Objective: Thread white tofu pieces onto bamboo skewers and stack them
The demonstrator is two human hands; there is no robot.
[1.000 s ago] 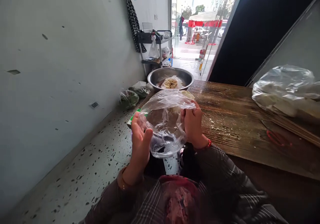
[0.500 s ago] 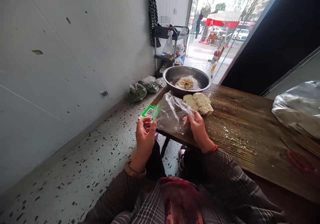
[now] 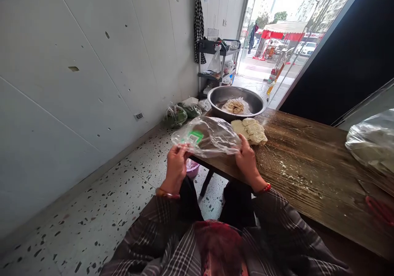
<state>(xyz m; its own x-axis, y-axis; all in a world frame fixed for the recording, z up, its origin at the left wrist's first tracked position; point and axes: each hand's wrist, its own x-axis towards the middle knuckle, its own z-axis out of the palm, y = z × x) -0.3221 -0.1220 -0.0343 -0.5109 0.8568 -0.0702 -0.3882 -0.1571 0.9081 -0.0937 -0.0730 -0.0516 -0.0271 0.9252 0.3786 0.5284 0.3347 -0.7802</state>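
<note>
A clear plastic bag (image 3: 212, 138) stretches between my two hands over the table's near left corner. My left hand (image 3: 177, 161) pinches the bag's left edge. At the other side, the fingers of my right hand (image 3: 246, 157) close on its right edge. Just beyond my right hand, pale skewered pieces (image 3: 250, 130), perhaps tofu or dough, lie stacked on the wood with thin sticks poking out. A green card with a code (image 3: 195, 136) shows through the film. Behind stands a wide steel basin (image 3: 261, 107) holding more skewered food (image 3: 235, 105) on plastic.
Crumbs dot the dark wooden table (image 3: 295, 144). Red-handled scissors (image 3: 380, 210) and a large filled plastic bag (image 3: 374, 142) lie at right. A purple tub (image 3: 192, 169) sits under the table. Bagged greens (image 3: 175, 116) rest by the wall, near a shelf cart (image 3: 212, 78).
My left hand has gone from loose, parted fingers beside the bag to pinching its edge. The bag is now spread wider between my hands. The view has shifted slightly left.
</note>
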